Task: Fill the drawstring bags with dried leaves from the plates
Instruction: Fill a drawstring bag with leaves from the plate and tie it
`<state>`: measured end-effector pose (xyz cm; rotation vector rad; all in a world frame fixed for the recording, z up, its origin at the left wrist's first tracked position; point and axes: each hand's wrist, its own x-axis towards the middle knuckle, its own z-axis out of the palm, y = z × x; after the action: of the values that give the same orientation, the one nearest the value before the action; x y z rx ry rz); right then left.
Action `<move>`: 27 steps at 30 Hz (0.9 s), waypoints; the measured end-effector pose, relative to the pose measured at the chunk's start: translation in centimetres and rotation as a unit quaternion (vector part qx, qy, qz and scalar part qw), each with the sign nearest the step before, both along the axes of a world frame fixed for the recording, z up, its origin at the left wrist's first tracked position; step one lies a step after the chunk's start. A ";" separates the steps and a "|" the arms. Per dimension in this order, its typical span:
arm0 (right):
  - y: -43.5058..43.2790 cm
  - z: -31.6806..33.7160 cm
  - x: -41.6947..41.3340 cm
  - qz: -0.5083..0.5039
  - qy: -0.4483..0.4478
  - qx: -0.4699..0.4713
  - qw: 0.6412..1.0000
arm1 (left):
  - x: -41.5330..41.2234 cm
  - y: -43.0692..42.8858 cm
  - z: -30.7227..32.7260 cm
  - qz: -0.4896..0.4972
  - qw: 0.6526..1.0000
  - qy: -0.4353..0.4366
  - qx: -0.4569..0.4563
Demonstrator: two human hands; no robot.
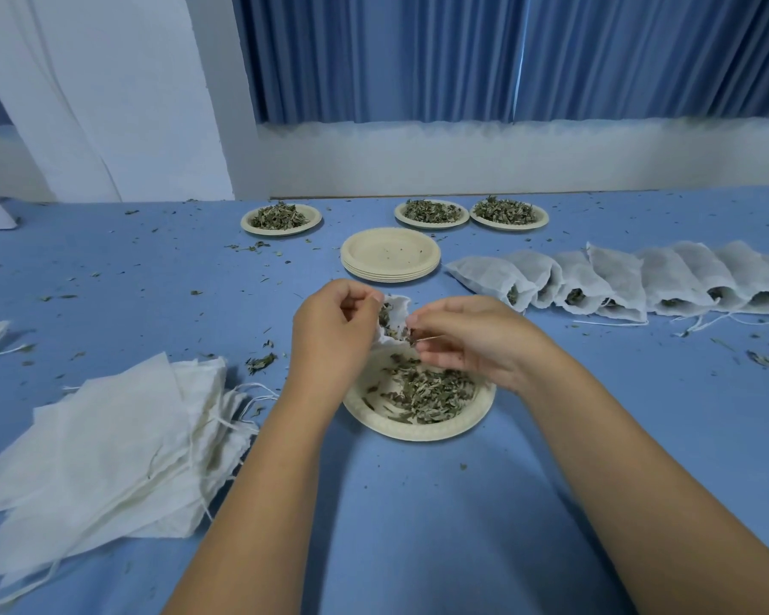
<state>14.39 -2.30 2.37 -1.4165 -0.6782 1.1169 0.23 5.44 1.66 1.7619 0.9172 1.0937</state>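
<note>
Near left on the table (418, 526) lies a pile of empty bags (107, 446), flat, strings trailing, so plenty of filling is left. Far behind it sits a full plate (280, 220) of dried leaves, not yet touched. At the middle, the left hand (329, 330) holds the current bag (394, 319) just above the far rim of the near plate (418, 430). Its grip is narrow, with fingers curled and pinching the left side of the bag's mouth. Some leaves show inside the mouth (how full it is, I cannot tell). Beyond the hands stands a stack of empty plates (390, 259), which I take as portions already used up. The near plate has a thin layer of loose leaves (427, 390) in it, perhaps half its load. The right hand (462, 339) meets the bag from the right, its grip narrow too, fingertips pinched at the mouth's edge. Whether a bit of leaf is also between them is too small to tell. Farther right, two more full plates (431, 213) wait side by side. A row of filled bags (618, 281) lies overlapping at the right, mouths undrawn. By my reckoning, the job is roughly at its midpoint.
</note>
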 end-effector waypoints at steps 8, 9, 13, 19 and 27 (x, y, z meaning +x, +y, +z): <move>1.0 -1.5 -1.5 -0.031 -0.095 0.020 0.995 | 0.3 -0.9 0.2 -0.081 0.996 0.048 -0.003; 1.2 -1.5 -1.6 -0.047 -0.123 0.018 0.991 | 0.4 -1.0 0.1 -0.089 0.994 0.057 0.002; 1.6 -1.4 -1.6 -0.043 -0.158 0.019 0.986 | 0.3 -0.8 0.1 -0.073 0.996 0.050 0.004; 0.3 -0.1 0.3 0.008 -0.122 0.011 0.992 | -0.5 0.9 0.0 0.013 0.999 -0.018 -0.022; -0.4 -0.4 1.3 0.012 -0.313 -0.021 0.949 | -1.2 2.1 -0.2 0.091 0.994 -0.050 -0.021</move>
<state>15.66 -2.72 1.92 -1.8211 -1.1214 0.6878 -0.95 7.50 1.48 1.5982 1.0468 1.2587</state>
